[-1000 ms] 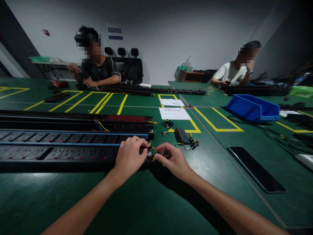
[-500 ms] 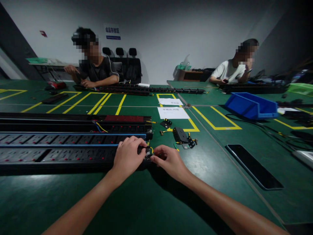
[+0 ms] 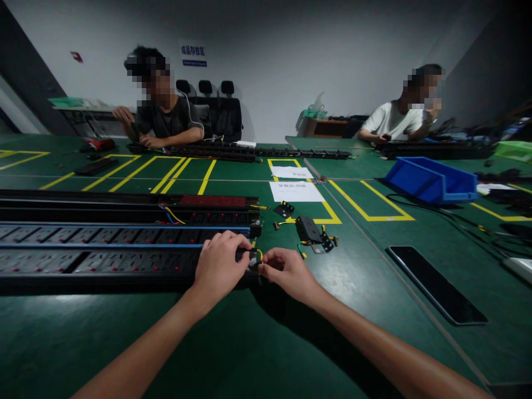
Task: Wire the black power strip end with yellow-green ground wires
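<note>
While our left hand (image 3: 218,269) lies over the right end of the nearest socket strip (image 3: 137,260), its thumb and forefinger pinch a small black part (image 3: 241,254) there. Just beside that part, a short yellow wire (image 3: 260,255) curves out at the strip's end. Our right hand (image 3: 288,272) comes in from the other side, thumb and fingertips drawn close together near the wire; we cannot tell whether they grip it, as the detail is small and dark.

We have the strip lying flat along the near part of the green table (image 3: 353,343), running off to the left. Behind it, parallel, lies a second socket strip (image 3: 137,237), and beyond that we see a dark red panel (image 3: 213,201) and a bundle of coloured wires (image 3: 170,213).

Past our right hand lie a black box (image 3: 307,229) and a black bracket (image 3: 285,209), with two paper sheets (image 3: 297,192) farther back. A phone (image 3: 436,285) rests well to the right, and a blue bin (image 3: 432,183) stands behind it. Across from us sit a person in a dark top (image 3: 170,121) and a person in a light top (image 3: 390,122).
</note>
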Demonstrator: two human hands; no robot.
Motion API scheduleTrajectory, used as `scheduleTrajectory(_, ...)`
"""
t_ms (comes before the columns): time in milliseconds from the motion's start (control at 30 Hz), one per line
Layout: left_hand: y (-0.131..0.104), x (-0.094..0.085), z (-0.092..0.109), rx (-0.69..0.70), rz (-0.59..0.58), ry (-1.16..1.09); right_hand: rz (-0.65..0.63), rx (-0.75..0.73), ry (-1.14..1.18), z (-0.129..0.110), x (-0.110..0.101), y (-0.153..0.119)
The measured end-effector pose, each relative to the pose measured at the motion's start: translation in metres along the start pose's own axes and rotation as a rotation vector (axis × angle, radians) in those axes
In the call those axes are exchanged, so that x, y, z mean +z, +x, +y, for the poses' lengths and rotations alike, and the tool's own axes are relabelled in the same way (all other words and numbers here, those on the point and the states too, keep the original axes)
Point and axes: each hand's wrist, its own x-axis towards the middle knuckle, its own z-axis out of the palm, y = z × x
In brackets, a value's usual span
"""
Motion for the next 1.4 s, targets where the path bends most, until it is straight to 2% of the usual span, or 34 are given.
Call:
scheduleTrajectory(167,0.000,0.001,0.000,0.000,0.006,0.002,-0.022,0.016,0.024,0.001,-0.002,0.003)
scheduleTrajectory(333,0.000,0.000,0.000,0.002,0.002,0.001,-0.127,0.028,0.145,-0.004,-0.009,0.003)
scheduleTrajectory(433,0.000,0.000,0.000,0.007,0.005,0.008,-0.155,0.053,0.135,-0.010,-0.012,0.001)
scheduleTrajectory(767,-0.001,0.002,-0.002,0.014,0.013,0.000,-0.125,0.012,0.083,-0.002,-0.010,0.001)
scheduleTrajectory(1067,-0.001,0.002,-0.001,0.012,0.016,0.004,0.001,-0.056,-0.113,-0.008,-0.004,-0.003)
scheduleTrajectory(1167,-0.001,0.002,-0.001,0.006,0.012,0.002,-0.036,-0.073,-0.105,-0.009,-0.007,-0.002)
scheduleTrajectory(1333,0.000,0.002,-0.001,0.009,0.013,0.000,-0.187,-0.076,-0.081,-0.010,-0.016,0.001)
scheduleTrajectory(1400,0.000,0.002,-0.001,0.003,0.008,0.002,-0.211,-0.075,-0.078,-0.008,-0.017,0.002)
